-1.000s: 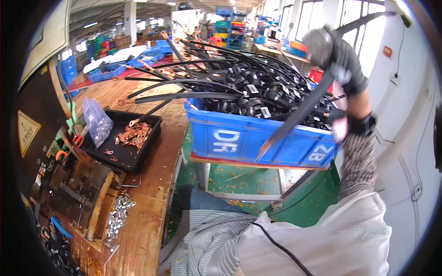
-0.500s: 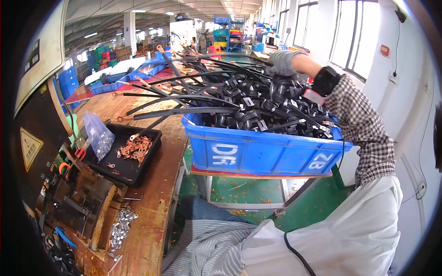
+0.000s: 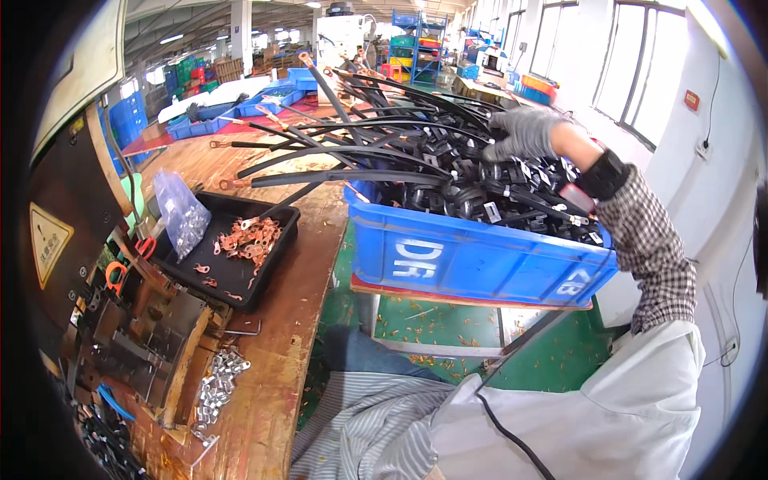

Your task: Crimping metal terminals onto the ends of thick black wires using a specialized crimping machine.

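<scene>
My right hand [image 3: 524, 134], in a grey glove, lies over a heap of black cables [image 3: 472, 172] with plastic fittings. Its thumb stands apart from the fingers, which stretch across the cables; I see nothing clearly gripped, and some fingertips are hard to make out. A black band wraps the wrist below a checked sleeve. The cables fill a blue plastic crate [image 3: 480, 254], and several long ones jut out over its left side, ending in copper lugs [image 3: 234, 184]. My left hand is out of view.
Left of the crate, a wooden workbench [image 3: 280, 352] holds a black tray [image 3: 268, 282] of copper lugs [image 3: 252, 240], a clear bag [image 3: 180, 216], loose silver metal pieces [image 3: 218, 388] and a machine fixture [image 3: 132, 352]. A stand [image 3: 436, 348] supports the crate. Right is a white wall [image 3: 680, 172].
The view has shifted, so crate and bench appear farther right. My right hand's thumb and fingers now show more plainly, spread over the cables.
</scene>
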`<act>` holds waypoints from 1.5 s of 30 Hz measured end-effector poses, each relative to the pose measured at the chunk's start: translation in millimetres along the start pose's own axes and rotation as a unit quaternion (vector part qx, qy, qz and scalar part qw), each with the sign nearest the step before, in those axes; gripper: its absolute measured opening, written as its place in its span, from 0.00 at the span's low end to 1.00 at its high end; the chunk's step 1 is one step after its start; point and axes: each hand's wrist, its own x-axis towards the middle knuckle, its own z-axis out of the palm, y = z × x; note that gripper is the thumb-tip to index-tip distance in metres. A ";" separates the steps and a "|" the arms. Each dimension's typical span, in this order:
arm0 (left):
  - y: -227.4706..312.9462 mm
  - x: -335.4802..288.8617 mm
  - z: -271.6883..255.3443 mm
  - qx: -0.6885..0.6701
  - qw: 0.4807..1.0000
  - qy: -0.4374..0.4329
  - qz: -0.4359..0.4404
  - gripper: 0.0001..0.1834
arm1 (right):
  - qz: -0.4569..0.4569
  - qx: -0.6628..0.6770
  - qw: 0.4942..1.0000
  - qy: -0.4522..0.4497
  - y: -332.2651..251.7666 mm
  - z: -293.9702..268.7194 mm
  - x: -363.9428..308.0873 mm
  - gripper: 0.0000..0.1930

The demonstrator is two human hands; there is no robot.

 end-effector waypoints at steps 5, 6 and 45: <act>-19.3 -12.2 -4.8 0.054 0.998 0.037 -0.027 0.24 | 0.043 0.059 0.997 -0.004 0.6 24.8 13.8 0.34; -21.8 -15.5 -4.8 0.065 0.996 0.044 -0.035 0.24 | 0.057 0.059 0.996 -0.021 -0.6 27.1 21.1 0.33; -63.7 103.6 -49.2 0.340 0.928 -0.005 -0.153 0.31 | -0.508 0.603 0.615 -0.012 -401.8 153.6 -90.9 0.05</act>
